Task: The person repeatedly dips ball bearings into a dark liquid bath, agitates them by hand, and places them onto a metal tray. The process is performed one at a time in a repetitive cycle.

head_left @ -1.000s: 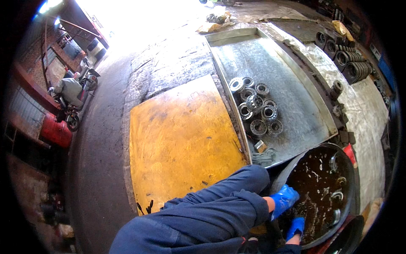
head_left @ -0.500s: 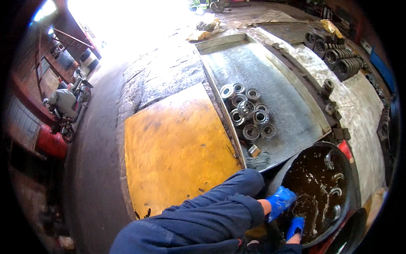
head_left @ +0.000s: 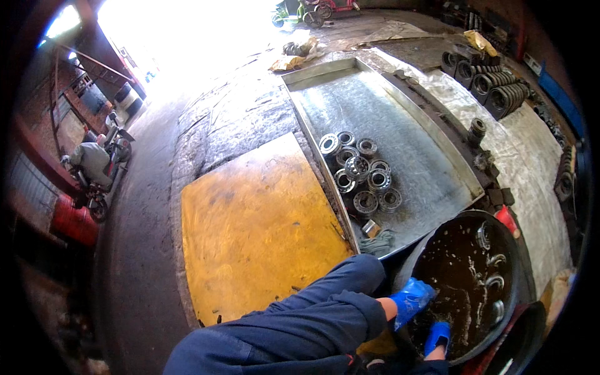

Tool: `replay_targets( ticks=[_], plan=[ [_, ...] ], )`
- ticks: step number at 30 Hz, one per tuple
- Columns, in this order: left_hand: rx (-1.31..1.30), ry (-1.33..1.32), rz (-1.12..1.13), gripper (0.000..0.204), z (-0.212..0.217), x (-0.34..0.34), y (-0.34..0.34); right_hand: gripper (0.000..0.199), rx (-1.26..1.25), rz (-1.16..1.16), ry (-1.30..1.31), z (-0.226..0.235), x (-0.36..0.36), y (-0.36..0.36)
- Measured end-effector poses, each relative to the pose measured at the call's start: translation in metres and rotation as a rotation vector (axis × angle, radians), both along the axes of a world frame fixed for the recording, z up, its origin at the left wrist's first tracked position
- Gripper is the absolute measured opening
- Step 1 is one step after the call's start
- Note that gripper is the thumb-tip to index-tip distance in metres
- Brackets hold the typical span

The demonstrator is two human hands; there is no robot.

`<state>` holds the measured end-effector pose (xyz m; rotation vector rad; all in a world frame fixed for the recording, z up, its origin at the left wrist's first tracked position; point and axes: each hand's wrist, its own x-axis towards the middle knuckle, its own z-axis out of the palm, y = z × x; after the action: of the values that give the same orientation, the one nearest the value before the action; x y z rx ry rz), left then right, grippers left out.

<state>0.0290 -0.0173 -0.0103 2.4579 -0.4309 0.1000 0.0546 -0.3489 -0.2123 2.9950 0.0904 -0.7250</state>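
Observation:
Both my hands wear blue gloves and work over a round drum [head_left: 526,265] of dark brown liquid [head_left: 455,256]. My left hand [head_left: 412,300] reaches over the drum's near left side, its fingers curled down at the liquid. Just below it, my right hand [head_left: 439,336] has its fingers bent together close to the surface. Whatever they grip, if anything, is hidden by the gloves and the murky liquid. Along the drum's right side, several metal bearing rings, such as one bearing ring [head_left: 482,237], show partly above the liquid. Pale foam streaks float between them and my hands.
Beyond the drum lies a shallow metal tray [head_left: 431,134] with a cluster of bearings [head_left: 357,169] and a grey cloth [head_left: 379,242]. A yellow sheet [head_left: 262,231] covers the floor at left. Stacked bearing rings [head_left: 500,87] stand far right. A motorbike [head_left: 100,162] is parked at left.
The view has shifted slightly, so the tray and bearings appear a little lower and further left. Both hands remain at nearly the same place in the drum.

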Motion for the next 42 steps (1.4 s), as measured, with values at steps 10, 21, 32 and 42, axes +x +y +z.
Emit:
replay_targets(
  ticks=[10,21,32,42],
  plan=[
    [0.075,0.010,0.054,0.017,-0.021,-0.025,0.016,0.041,0.069,-0.054,0.086,0.047,-0.029,0.069],
    [0.101,0.269,-0.007,0.019,0.017,-0.020,0.019,0.037,0.108,-0.137,0.088,0.060,-0.034,0.066],
    [0.052,0.065,0.024,0.013,0.015,-0.029,0.022,0.033,0.139,-0.197,0.069,0.070,-0.029,0.066],
    [0.018,0.022,0.019,0.015,0.003,-0.025,0.021,0.030,0.289,-0.306,0.044,0.073,-0.038,0.071]
  ],
)
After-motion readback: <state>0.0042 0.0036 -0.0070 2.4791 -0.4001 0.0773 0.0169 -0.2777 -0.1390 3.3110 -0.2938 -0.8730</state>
